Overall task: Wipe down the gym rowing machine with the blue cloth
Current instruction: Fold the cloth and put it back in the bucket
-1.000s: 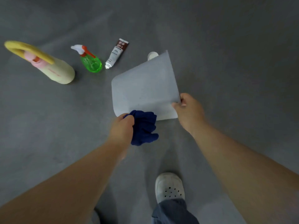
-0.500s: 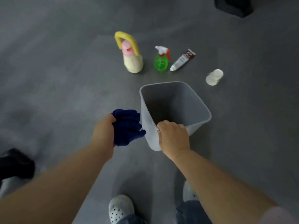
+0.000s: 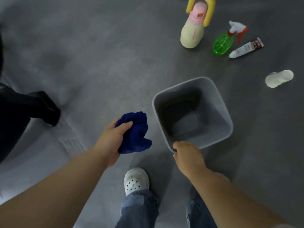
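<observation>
Since the frame a second back, the grey bin (image 3: 220, 116) has gone from tipped, with its base towards the camera, to upright with its mouth open to the view. It now appears to stand on the floor (image 3: 115, 63). The view itself has swung left. The cream bottle (image 3: 191, 37), green spray bottle (image 3: 222, 44), tube (image 3: 245, 48) and white cup (image 3: 278, 79) have slid to the upper right, and a black foot (image 3: 44, 107) of some dark frame has come in large at the left edge.

The right hand (image 3: 187, 155) grips the bin at its near corner, fingers hooked over the rim. No contents can be made out inside the bin. The left hand (image 3: 113, 139) is clenched round the blue cloth (image 3: 135, 134), which is bunched into a wad and held in the air just left of the bin, not touching it. One white shoe (image 3: 136, 180) points forward below the hands.

Taken together, the bin looks dealt with and set aside, and the turn left suggests the person is heading for the dark frame. That may be part of the rowing machine, though too little of it shows to be sure. No wiping has begun. The cloth is in hand and ready, and the right hand needs only to let go of the rim.
</observation>
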`<state>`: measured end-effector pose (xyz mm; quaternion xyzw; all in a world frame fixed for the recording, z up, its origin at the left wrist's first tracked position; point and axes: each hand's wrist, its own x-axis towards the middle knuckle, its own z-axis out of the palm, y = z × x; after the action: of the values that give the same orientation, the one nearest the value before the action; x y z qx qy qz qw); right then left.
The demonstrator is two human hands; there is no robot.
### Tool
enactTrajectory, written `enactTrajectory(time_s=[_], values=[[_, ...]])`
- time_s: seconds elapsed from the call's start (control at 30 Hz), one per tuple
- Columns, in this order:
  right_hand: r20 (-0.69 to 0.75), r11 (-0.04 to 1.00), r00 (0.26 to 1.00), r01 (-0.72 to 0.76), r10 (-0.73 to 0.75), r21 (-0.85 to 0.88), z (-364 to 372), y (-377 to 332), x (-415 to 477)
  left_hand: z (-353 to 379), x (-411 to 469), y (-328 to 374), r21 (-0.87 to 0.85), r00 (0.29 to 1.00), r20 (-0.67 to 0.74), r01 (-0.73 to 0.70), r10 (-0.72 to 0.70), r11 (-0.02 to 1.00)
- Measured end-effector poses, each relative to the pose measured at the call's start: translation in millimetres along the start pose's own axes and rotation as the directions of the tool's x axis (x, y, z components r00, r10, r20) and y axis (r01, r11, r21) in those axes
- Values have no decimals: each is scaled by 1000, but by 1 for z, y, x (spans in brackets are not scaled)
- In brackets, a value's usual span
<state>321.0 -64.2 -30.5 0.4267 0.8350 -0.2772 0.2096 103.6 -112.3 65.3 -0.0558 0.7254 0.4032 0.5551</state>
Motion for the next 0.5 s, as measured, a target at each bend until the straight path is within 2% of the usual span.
enactTrajectory(time_s=[0.07, 0.1, 0.13, 0.17, 0.2, 0.23, 0.27, 0.3, 0.33, 0.37, 0.4, 0.43, 0.5], values=[[49, 988, 998, -47, 40, 147, 2, 2, -4, -1, 0, -4, -18, 1000, 25, 19, -19, 1000], [23, 976, 999, -46, 42, 214, 0, 1, -8, -1, -1, -5, -17, 999, 41, 26, -26, 1000], [-63, 949, 996, -34, 56, 313, -7, -1, -11, -1, -1, -5, -12, 998, 57, 32, -31, 999], [-145, 895, 983, -37, 112, 445, -17, -5, -14, 0, -2, -4, -5, 996, 77, 39, -39, 999], [-164, 790, 967, -55, 194, 610, -29, -9, -15, 1, -3, -2, 5, 994, 98, 48, -48, 999], [-64, 604, 966, -105, 251, 790, -44, -15, -13, 3, -3, 0, 19, 991, 124, 50, -52, 999], [124, 340, 971, -190, 205, 921, -60, -21, -9, 6, -4, 3, 35, 986, 156, 48, -53, 998], [289, 74, 955, -293, 70, 953, -71, -24, -4, 9, -6, 6, 53, 980, 191, 44, -53, 998], [388, -121, 920, -393, -63, 912, -80, -25, -1, 12, -7, 9, 72, 972, 227, 34, -50, 997], [429, -216, 887, -458, -172, 862, -86, -24, 3, 15, -7, 12, 98, 965, 257, 22, -46, 995], [436, -243, 866, -490, -245, 837, -90, -23, 6, 19, -7, 14, 125, 959, 280, 5, -40, 992], [434, -228, 858, -497, -276, 837, -90, -22, 9, 22, -5, 17, 156, 955, 294, -11, -36, 988], [408, -201, 874, -464, -264, 863, -90, -19, 13, 26, 0, 22, 251, 947, 320, -50, -34, 967]])
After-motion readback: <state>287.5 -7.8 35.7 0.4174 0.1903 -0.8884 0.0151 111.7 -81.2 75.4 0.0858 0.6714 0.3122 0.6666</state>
